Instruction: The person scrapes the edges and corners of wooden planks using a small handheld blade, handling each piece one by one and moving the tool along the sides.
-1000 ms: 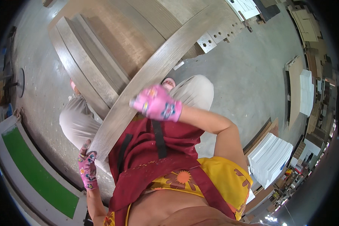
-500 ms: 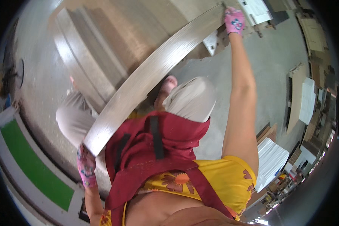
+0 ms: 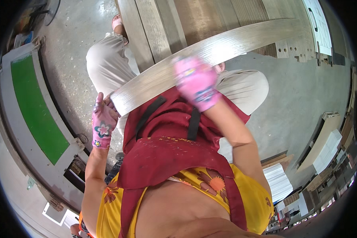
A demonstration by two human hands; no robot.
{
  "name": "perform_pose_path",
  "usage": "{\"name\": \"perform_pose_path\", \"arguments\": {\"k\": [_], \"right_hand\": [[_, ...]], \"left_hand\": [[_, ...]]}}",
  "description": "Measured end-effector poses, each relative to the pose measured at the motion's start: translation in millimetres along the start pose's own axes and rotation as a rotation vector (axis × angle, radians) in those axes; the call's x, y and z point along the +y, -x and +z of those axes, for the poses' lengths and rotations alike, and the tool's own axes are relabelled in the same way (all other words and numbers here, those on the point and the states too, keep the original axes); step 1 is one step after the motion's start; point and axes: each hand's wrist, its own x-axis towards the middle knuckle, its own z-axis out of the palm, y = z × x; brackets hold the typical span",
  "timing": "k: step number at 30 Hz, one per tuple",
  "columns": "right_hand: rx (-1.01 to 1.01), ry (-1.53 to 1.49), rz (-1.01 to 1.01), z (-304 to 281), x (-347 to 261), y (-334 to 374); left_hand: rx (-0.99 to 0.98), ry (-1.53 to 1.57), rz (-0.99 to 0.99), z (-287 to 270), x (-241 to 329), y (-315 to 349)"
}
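Observation:
A long, grey-brown wood-grained board (image 3: 146, 85) lies across in front of me, running from lower left to upper right and shining in places. My left hand (image 3: 104, 125), in a pink flowered glove, grips its near left end, thumb up. My right hand (image 3: 196, 83), in a matching glove, is over the board's near edge left of its middle. It is smeared by motion, so its fingers and whether it touches the board cannot be made out. Under and beyond the board are more wood-grained boards (image 3: 158, 29), side by side.
On the left stands a grey bench or machine with a green panel (image 3: 37, 109). A stack of white sheets (image 3: 277, 182) is at the lower right, with more panels (image 3: 321, 139) beyond. A white panel with a dark handle (image 3: 319, 25) lies at the upper right.
My right hand has left the board's far right end and come back toward me, over the board. The left hand still holds the near end. The view has shifted.

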Motion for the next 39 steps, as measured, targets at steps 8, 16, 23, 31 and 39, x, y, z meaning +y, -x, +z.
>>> {"name": "perform_pose_path", "arguments": {"k": [8,16,23,31,39], "right_hand": [[-0.15,-0.218,-0.055,-26,-86,-3],[0.279,0.093,0.608,-25,154,32],[-0.073,-0.404,-0.175,-15,-128,-2],[0.053,0.206,0.217,-18,73,28],[0.67,-0.714,1.067,-49,314,109]], "left_hand": [[-0.007,-0.037,-0.005,-3,-10,16],[-0.061,-0.023,-0.039,3,-10,19],[-0.261,0.063,-0.012,-17,-18,13],[-0.1,-0.098,-0.02,-2,-16,15],[-0.07,-0.388,0.141,25,-17,29]]}}
